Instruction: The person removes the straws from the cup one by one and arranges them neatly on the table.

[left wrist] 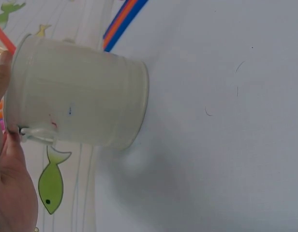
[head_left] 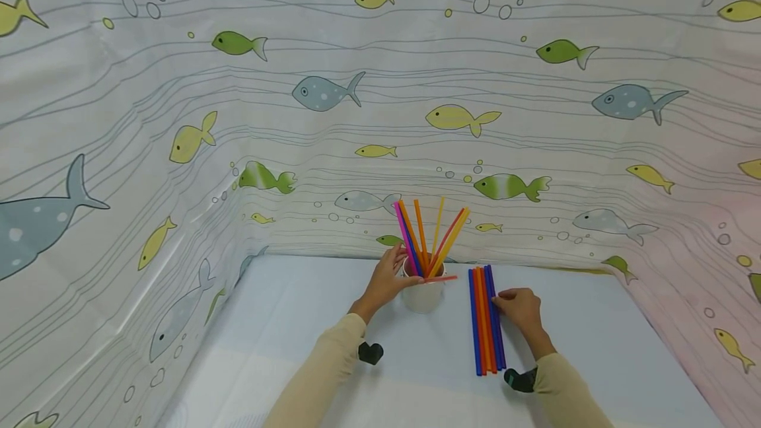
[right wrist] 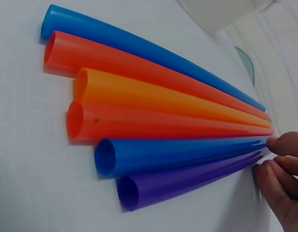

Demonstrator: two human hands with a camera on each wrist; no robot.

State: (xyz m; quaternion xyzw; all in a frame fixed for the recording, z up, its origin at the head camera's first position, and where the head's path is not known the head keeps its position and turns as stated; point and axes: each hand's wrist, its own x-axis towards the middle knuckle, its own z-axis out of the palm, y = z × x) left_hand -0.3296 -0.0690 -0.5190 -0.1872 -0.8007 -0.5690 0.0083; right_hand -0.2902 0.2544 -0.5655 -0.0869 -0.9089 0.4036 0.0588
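A small white pail stands upright at the back of the table, several coloured straws leaning out of its mouth. My left hand grips the pail's rim, thumb at the front and fingers round the left side. By the thumb, a red straw sticks out sideways across the rim. To the right of the pail, thick straws lie side by side: blue, red, orange, red, blue and purple. At the row's right edge, my right hand pinches the purple straw near its far end.
A white cloth covers the table. Behind and along both sides rises a fish-printed curtain, close to the pail at the back. Dark heart-shaped pieces hang by both cuffs.
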